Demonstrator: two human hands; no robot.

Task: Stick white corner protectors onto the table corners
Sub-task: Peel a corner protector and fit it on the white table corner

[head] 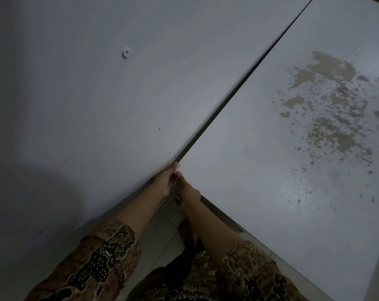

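Hands, left hand [163, 183] and right hand [187, 193], fingers curled, touch table corner [180, 165].

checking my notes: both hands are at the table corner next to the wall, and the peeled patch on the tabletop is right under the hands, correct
Not quite. In the head view both hands, left hand and right hand, are at the table corner by the wall, but the peeled patch lies far off on the tabletop, up to the right, not under them.
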